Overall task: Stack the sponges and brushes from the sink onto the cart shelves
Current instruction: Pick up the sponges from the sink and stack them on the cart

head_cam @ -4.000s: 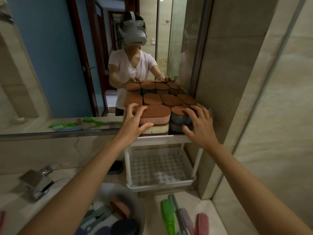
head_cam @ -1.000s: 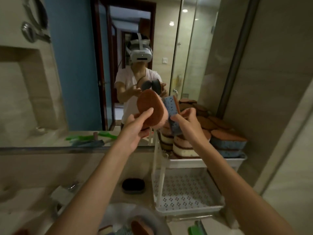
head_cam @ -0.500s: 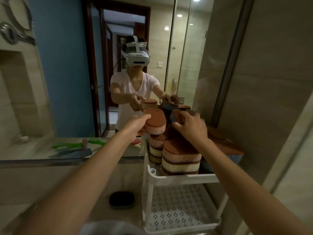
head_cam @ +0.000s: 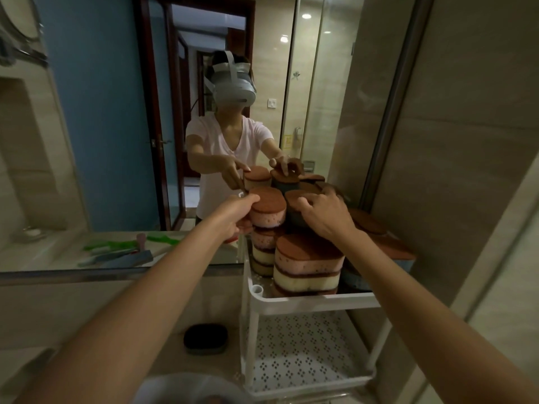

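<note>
Both hands have come down since half a second ago, sponges now at the top-shelf stacks.
Left hand (head_cam: 233, 214) pinches the pink sponge (head_cam: 267, 212) by its end; right hand (head_cam: 326, 215) curls over the dark sponge (head_cam: 296, 209). Cart (head_cam: 315, 301) top shelf crowded. Likely light, soft, squashy: hold by the sides, press gently.

Stuff around you that's not part of the job

You've got a wall mirror (head_cam: 116, 141) ahead and a black soap dish (head_cam: 205, 339) on the counter (head_cam: 87, 310) near its back edge.
</note>
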A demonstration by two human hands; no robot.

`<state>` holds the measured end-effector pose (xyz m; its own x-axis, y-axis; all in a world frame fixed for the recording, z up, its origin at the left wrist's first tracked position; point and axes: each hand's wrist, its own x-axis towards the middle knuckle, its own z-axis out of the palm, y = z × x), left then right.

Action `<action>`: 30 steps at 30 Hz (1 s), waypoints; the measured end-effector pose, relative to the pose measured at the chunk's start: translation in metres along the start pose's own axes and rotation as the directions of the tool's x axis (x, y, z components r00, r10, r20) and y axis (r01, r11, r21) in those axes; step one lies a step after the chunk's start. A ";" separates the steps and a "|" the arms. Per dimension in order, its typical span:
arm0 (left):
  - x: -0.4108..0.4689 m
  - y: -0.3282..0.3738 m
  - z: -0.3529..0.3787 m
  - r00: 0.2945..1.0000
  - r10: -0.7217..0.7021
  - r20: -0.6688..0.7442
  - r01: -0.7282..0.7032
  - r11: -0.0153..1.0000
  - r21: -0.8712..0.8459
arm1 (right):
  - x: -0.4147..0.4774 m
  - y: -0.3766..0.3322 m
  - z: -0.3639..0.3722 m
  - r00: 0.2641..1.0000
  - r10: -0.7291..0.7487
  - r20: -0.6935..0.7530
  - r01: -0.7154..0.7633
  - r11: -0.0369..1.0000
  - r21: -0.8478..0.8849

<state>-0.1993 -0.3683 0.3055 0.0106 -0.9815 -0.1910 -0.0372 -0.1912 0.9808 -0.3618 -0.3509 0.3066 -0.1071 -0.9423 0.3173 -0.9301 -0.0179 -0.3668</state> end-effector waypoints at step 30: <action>0.009 -0.009 0.019 0.936 0.343 -0.078 -0.224 0.752 0.619 | -0.005 0.013 0.001 1.000 -0.016 -0.016 0.017 0.998 0.060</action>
<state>-0.2183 -0.3758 0.2941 0.0748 -0.9842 0.1602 -0.6494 0.0739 0.7569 -0.3728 -0.3462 0.2998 -0.0979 -0.9364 0.3370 -0.9092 -0.0535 -0.4128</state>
